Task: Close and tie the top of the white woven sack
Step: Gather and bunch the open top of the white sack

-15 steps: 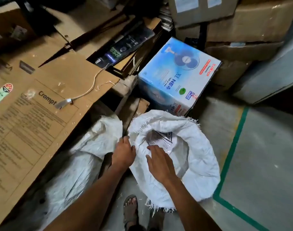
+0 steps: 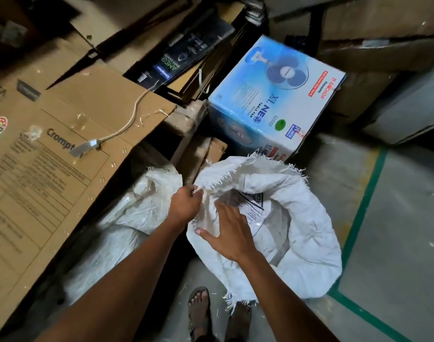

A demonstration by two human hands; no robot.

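The white woven sack point(image 2: 307, 248) stands open on the floor in front of me, its frayed rim rolled outward. Inside lies a clear plastic bag with black print point(image 2: 251, 201). My left hand point(image 2: 185, 206) pinches the frayed left edge of the rim and lifts it. My right hand point(image 2: 229, 233) lies with fingers spread and straight on the near inner side of the sack mouth, thumb pointing left.
A second white sack point(image 2: 127, 218) lies to the left. A large flattened cardboard sheet point(image 2: 50, 149) with a white cord point(image 2: 134, 112) leans at left. A blue fan box point(image 2: 272, 99) stands behind. My sandalled foot point(image 2: 198, 309) is below the sack. Green floor tape point(image 2: 359, 218) runs on the right.
My left hand has lifted the sack's left rim upward, raising the frayed edge. My right hand has spread wider over the near side of the mouth.
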